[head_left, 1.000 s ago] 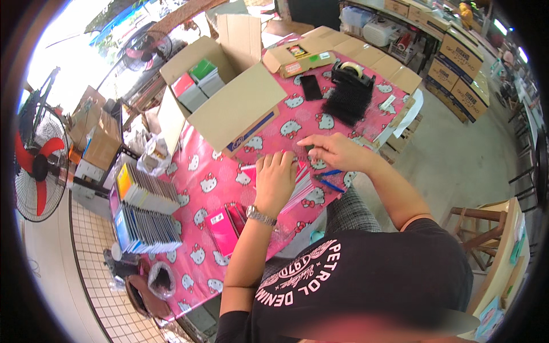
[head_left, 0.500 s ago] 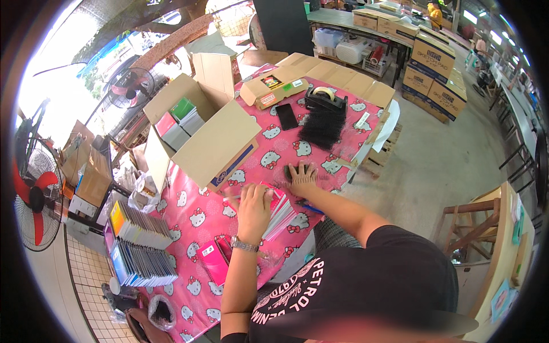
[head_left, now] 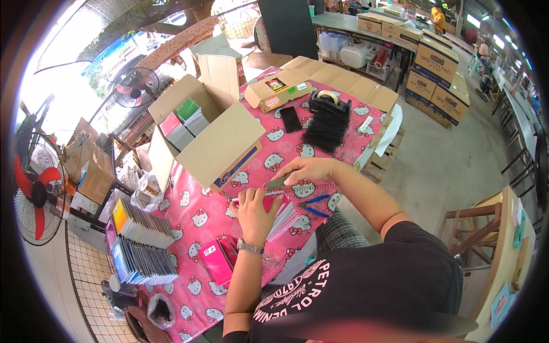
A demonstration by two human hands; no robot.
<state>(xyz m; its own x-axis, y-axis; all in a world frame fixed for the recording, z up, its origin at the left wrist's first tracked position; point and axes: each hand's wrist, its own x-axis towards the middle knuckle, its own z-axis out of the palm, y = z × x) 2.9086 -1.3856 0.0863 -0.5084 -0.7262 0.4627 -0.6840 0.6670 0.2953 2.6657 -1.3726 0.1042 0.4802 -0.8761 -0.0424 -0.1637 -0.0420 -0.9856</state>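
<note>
My left hand presses down on a pink-covered notebook with white page edges, fingers bent over its far edge. Just beside it, my right hand pinches a small flat dark-grey block against that same edge. A dark wire coil stretches out to the right beneath my right wrist. Blue-handled pliers lie on the table close to the notebook. Nearer on the left rests a spiral-bound pink notebook.
An open carton holding notebooks stands at the back left. Stacked spiral notebooks line the left edge. Farther back are a phone, a pile of black coils, a tape dispenser and a small cardboard box.
My right hand has lifted the dark block from the table and brought it left to the notebook's edge. The pliers now show fully. My left hand stays on the notebook.
</note>
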